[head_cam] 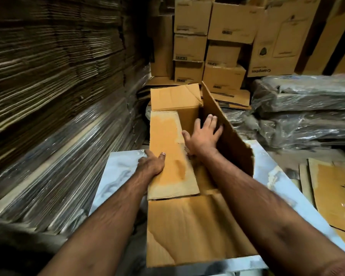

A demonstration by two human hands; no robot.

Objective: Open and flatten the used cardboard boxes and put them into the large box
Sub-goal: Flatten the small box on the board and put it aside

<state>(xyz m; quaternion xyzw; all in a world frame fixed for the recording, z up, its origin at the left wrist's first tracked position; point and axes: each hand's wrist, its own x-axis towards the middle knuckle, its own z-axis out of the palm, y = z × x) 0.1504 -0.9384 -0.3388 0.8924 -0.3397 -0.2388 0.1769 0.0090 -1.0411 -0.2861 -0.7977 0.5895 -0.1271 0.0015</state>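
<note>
A brown cardboard box (pixel 191 226) lies on a pale marbled table (pixel 118 172) in front of me, its flaps spread. My left hand (pixel 151 162) grips the left edge of the left flap (pixel 167 152), thumb on top. My right hand (pixel 203 134) reaches inside the box with fingers spread, pressing against the raised right flap (pixel 227 136). The far flap (pixel 173 96) stands up behind. The near flap hangs toward me over the table edge.
Tall stacks of flattened cardboard, partly plastic-wrapped (pixel 58 116), fill the left. Stacked printed cartons (pixel 217 46) rise at the back. Plastic-wrapped bundles (pixel 307 108) lie at the right. A flat cardboard sheet with handwriting (pixel 335 194) lies at the lower right.
</note>
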